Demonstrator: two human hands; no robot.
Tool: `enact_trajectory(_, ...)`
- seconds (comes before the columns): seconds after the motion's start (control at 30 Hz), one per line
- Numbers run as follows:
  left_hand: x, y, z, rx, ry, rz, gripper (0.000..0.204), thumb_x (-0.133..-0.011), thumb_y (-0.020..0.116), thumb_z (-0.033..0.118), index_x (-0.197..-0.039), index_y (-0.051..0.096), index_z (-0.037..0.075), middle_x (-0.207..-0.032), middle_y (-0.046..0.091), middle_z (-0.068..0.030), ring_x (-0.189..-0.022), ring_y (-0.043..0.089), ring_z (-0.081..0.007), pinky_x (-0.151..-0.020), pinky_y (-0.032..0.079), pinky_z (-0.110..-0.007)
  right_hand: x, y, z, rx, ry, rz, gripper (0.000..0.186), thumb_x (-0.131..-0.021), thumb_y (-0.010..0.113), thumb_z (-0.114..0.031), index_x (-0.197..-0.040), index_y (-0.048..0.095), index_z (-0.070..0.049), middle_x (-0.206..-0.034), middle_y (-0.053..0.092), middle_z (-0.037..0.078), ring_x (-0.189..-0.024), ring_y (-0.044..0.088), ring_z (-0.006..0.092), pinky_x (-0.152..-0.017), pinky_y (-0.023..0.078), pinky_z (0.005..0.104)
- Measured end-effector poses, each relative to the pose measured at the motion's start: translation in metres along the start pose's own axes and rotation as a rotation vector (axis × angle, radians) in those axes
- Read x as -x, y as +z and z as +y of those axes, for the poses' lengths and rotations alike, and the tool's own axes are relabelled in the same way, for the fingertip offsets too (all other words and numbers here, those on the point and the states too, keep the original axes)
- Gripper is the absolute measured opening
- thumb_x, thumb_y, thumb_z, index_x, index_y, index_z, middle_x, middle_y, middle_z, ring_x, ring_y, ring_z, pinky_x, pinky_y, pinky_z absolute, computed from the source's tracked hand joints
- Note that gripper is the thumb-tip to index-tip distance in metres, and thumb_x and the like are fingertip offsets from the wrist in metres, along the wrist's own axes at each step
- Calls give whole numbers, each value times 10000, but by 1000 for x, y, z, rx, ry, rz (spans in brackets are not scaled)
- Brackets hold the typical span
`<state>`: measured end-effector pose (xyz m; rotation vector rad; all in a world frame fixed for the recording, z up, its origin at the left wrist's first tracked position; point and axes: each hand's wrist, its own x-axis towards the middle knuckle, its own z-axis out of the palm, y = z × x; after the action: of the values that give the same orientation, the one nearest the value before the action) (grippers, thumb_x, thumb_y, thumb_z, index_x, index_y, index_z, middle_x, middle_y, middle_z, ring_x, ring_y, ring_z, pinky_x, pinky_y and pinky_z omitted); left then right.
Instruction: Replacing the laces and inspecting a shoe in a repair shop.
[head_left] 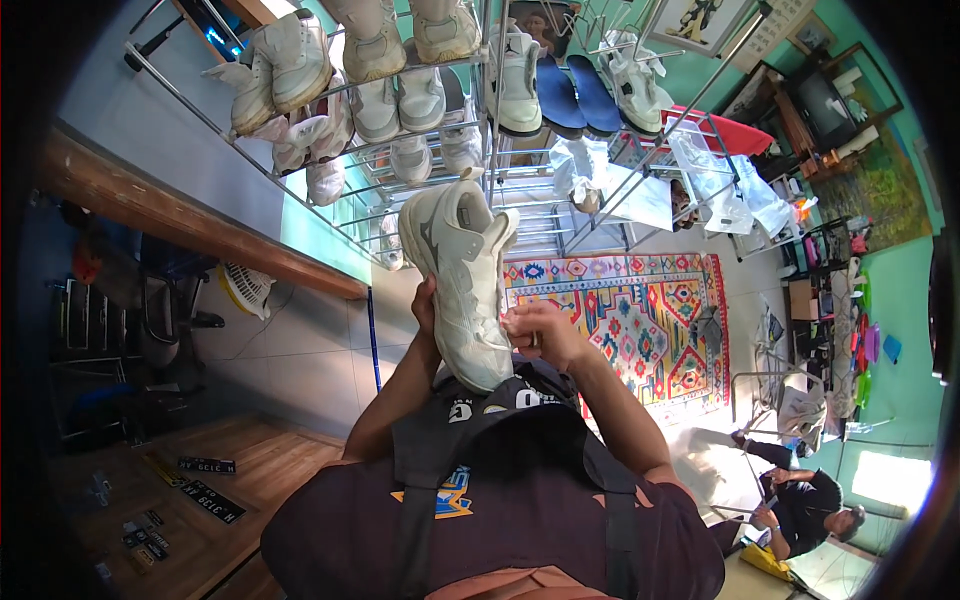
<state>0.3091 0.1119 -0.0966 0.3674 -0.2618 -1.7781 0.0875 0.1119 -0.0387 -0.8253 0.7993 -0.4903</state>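
A white high-top sneaker with a grey curved side mark is held up in front of my chest, its collar pointing away and its toe towards me. My left hand grips it from the left side; most of those fingers are hidden behind the shoe. On the other side, my right hand has its fingers curled together against the shoe's right edge, near the front. Whatever lies between those fingertips is too small to make out.
Ahead stands a metal rack with several pale sneakers and blue slippers. Plastic-wrapped items lie on the rack to its right. A patterned rug covers the floor; another person sits at the lower right.
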Motion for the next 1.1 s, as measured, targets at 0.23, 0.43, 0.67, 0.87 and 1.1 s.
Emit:
enact_trajectory(0.23, -8, -18, 13, 48, 77, -43, 724, -947, 520, 518, -1469, 420, 26, -1320, 606, -164, -1139, 639, -321, -984, 526, -478, 11, -14, -15, 1273, -766, 669, 147, -907, 691, -172, -973, 653, -47, -898, 641, 98, -853, 604, 272, -766, 473, 371)
enact_trajectory(0.43, -6, 4, 6, -148, 171, 1, 638, -974, 495, 465, -1433, 460, 23, -1310, 611, -156, -1122, 649, -288, -962, 538, -432, 17, 50, -22, 952, -791, 390, 198, -843, 772, -142, -991, 677, -52, -977, 666, 128, -929, 632, 327, -801, 500, 415)
enact_trajectory(0.67, -6, -11, -8, -313, 220, 112, 643, -949, 537, 440, -1417, 457, 6, -1254, 629, -171, -1077, 667, -285, -916, 561, -423, 11, 46, 0, 926, -726, 489, 101, -891, 704, -82, -962, 671, -18, -876, 670, 148, -791, 665, 300, -678, 511, 402)
enact_trajectory(0.87, -6, -20, -14, -420, 299, 218, 569, -958, 557, 337, -1410, 452, 7, -1274, 621, -155, -1111, 657, -280, -936, 559, -428, 18, 42, -9, 873, -500, 417, 114, -924, 690, -102, -962, 663, 2, -747, 657, 142, -608, 643, 238, -562, 494, 359)
enact_trajectory(1.1, -4, -10, -24, -508, 360, 366, 568, -943, 608, 248, -1426, 424, 12, -1283, 592, -129, -1140, 619, -258, -976, 511, -399, 3, 26, 29, 997, -695, 569, 156, -927, 715, -154, -945, 673, -5, -769, 681, 154, -631, 681, 262, -573, 522, 348)
